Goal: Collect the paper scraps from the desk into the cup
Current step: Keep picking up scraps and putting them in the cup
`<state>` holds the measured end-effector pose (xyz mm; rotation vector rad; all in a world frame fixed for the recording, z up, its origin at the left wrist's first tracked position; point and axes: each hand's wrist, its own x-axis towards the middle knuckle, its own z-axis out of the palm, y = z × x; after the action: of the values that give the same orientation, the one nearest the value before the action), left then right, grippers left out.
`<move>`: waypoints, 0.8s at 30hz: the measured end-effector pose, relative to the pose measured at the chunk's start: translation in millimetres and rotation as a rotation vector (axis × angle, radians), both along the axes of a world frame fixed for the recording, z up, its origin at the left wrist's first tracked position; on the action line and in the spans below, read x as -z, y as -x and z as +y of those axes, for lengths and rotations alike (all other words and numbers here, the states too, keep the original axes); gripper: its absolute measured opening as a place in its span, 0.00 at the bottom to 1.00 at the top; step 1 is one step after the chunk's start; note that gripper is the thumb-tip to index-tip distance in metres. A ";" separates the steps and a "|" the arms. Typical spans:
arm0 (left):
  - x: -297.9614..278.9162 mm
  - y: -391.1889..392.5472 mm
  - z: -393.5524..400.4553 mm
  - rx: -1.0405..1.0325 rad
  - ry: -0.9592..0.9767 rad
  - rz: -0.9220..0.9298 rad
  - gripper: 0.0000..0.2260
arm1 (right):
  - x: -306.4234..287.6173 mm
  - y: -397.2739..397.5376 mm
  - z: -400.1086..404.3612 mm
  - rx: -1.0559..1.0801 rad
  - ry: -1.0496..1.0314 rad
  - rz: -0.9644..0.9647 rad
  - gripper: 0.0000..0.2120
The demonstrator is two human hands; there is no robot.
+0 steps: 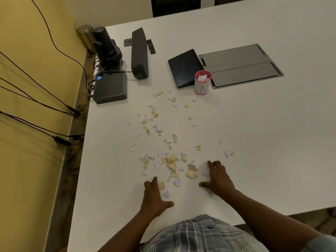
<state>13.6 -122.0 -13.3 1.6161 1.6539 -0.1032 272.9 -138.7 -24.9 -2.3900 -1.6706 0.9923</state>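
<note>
While both hands lie flat and empty on the desk (254, 124), left hand (154, 195) and right hand (219, 176) flanking the near scraps (171, 163), we judge gathering underway; next, sweep them together, pinch, carry to the cup (202, 82) beyond.

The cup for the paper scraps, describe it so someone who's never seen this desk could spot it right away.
On the white desk, look to the far side where a dark tablet sits beside a grey metal floor-box lid. The small white cup with a red rim stands in front of where they meet. It is the only upright container there, with blue writing on its side and white scraps inside.
</note>
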 end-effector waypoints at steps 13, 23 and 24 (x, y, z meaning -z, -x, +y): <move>10.1 -31.6 48.0 0.127 -0.113 0.056 0.51 | 9.3 35.1 56.2 -0.207 -0.031 0.069 0.49; 11.9 -39.9 111.1 0.219 -0.103 0.024 0.42 | 10.1 62.0 97.0 -0.383 -0.023 0.092 0.46; 11.5 -42.2 113.2 0.225 -0.114 0.009 0.37 | 8.9 64.8 99.5 -0.413 -0.037 0.071 0.40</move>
<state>55.8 -8.9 -24.8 1.8872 1.5033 -0.1328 208.1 -39.2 -33.8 -1.9997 -2.1834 1.0656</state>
